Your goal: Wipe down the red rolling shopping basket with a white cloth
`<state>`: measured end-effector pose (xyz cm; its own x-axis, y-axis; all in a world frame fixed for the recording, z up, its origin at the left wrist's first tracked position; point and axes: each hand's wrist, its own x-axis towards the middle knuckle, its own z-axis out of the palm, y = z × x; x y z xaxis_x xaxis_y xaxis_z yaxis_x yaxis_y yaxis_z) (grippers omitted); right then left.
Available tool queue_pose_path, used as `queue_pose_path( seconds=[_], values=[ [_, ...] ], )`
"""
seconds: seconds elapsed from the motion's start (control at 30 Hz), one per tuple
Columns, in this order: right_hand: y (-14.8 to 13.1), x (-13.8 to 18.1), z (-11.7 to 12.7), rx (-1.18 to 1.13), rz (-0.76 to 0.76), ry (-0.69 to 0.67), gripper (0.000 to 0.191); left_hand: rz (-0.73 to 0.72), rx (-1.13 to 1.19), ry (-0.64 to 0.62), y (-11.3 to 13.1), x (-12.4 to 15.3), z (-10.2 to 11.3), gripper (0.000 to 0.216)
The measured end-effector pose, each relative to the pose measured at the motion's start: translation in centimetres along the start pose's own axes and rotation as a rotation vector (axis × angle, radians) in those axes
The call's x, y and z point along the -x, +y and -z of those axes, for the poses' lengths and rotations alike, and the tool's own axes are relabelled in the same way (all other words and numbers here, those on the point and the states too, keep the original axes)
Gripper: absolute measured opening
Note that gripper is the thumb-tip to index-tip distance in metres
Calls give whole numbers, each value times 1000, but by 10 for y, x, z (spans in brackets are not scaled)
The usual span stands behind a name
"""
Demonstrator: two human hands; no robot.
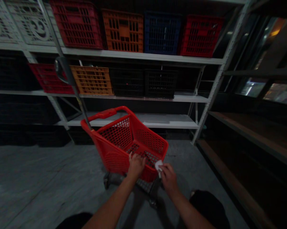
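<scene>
A red plastic shopping cart (115, 160) stands on the floor before me, its basket holding nothing that I can make out. My left hand (136, 164) is closed over the near rim of the basket, fingers curling inward. Just to its right, my right hand (169, 177) pinches a crumpled white cloth or tissue (158, 165) against the near right corner of the rim. The cart's red handle (104, 114) is on the far left side, and a grey pole (68, 71) rises in front of or beside it.
Behind the cart runs a white metal shelf rack (143, 56) with red, blue, black and an orange crate (123, 31). On the right stands another rack with brown shelf boards (250, 132). My dark-clad knees show at the bottom, above the grey concrete floor (38, 178).
</scene>
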<state>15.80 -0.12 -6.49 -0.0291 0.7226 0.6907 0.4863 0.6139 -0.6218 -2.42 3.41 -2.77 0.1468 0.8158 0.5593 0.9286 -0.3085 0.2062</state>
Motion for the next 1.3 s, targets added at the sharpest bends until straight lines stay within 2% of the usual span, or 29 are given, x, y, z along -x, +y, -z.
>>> queue_pose_path(
  seconds=[0.07,0.13,0.23,0.33,0.5,0.63,0.73,0.87,0.93,1.03,1.17,1.23,1.3],
  values=[
    [7,-10,10,-3,-79,66,28,-2,20,6,-2,-2,1,34],
    [9,-16,8,-56,-111,-5,24,-5,28,22,-3,-2,1,33],
    [9,-12,-8,-160,-151,-149,20,0,41,39,-1,0,2,32],
    [16,-8,-19,-255,-205,-174,19,1,55,23,-1,2,3,32],
    [45,-29,-10,-380,-179,-271,17,-4,63,-19,-4,1,7,33],
    [55,-52,-4,-209,-158,-118,18,-14,74,-15,-6,1,4,32],
    [39,-44,-14,-67,-154,6,24,-3,65,-1,-6,1,1,32],
    [0,-8,-33,-90,-126,-40,25,7,49,11,-9,1,0,31],
    [-9,2,-34,-129,-98,-74,22,9,48,13,-12,2,1,31],
    [4,-9,-23,-143,-83,-71,18,12,60,13,-16,5,2,31],
    [40,-44,-1,-73,-161,55,17,-10,79,37,-20,11,2,29],
    [40,-49,0,-48,-167,63,17,-9,82,50,-19,12,2,30],
    [24,-39,-7,-55,-127,-7,19,-7,82,48,-19,12,4,30]
  ],
)
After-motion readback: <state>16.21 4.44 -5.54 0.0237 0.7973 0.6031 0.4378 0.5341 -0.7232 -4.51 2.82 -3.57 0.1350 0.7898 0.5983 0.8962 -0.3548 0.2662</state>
